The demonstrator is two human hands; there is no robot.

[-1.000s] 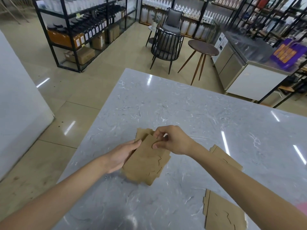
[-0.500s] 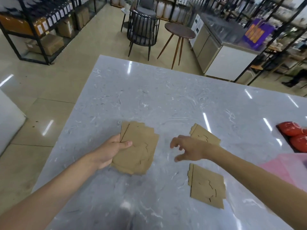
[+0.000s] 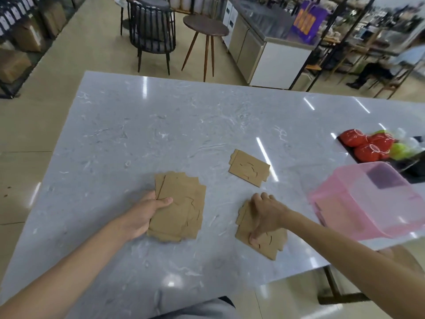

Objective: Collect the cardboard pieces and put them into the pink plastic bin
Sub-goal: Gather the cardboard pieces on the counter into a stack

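Ok, left hand (image 3: 140, 215) grips a fanned stack of cardboard pieces (image 3: 181, 210) by its left edge, thumb on top, fingers hidden under; stack sits low over or on the marble table (image 3: 161, 125), can't tell if lifted. Right hand (image 3: 266, 215) is spread, palm down, on a single cardboard piece (image 3: 269, 240) lying flat on the table; thumb presses the near part, fingers curl over the far edge, no closed grasp visible, piece still flat. Another cardboard piece (image 3: 249, 168) lies alone farther back, apart from both hands. Pink plastic bin (image 3: 368, 201) is at the table's right side, just right of the right forearm, translucent; contents unclear. Behind the bin, red and green items (image 3: 368, 143) sit in a dark recess. Bkgd: dark chair (image 3: 151, 28) and round side table (image 3: 205, 25) past the far table edge, blurry shelving beyond.
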